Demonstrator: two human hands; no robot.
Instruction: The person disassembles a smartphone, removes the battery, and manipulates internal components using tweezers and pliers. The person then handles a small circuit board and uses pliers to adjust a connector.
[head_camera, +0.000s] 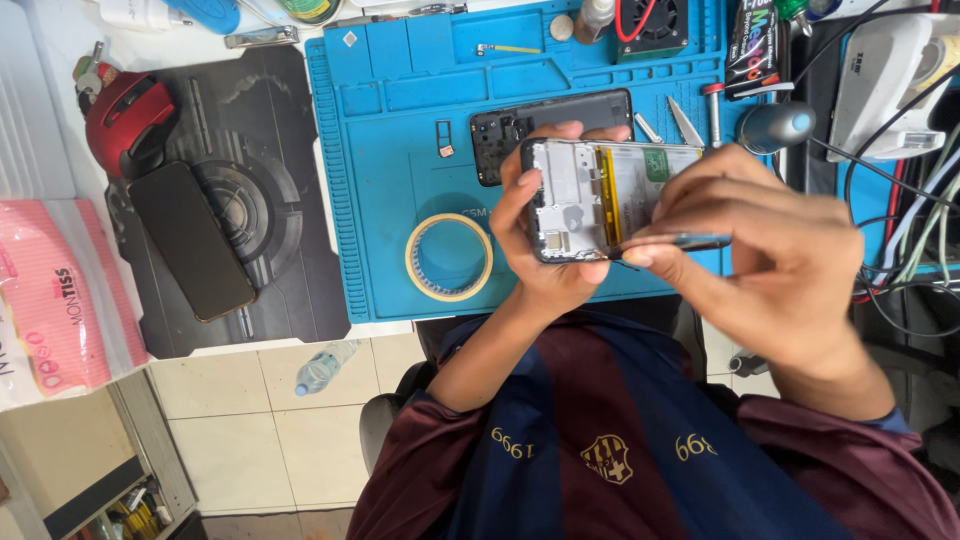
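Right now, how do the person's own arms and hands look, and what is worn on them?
Both hands are bare: the left hand and right hand show no gloves, rings or watch. The forearms are uncovered. The short-sleeved maroon and navy striped jersey with small gold markings ends near the elbows. No cables are attached to the arms.

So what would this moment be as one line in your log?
left hand: holds opened phone | right hand: thin metal tool at phone's edge | blue mat: tape roll, black back cover

2 phones: opened one (600, 195), intact one (192, 240). 1 back cover (550, 125). 1 tape roll (449, 257). 1 mouse (125, 120). 1 bottle (322, 368).
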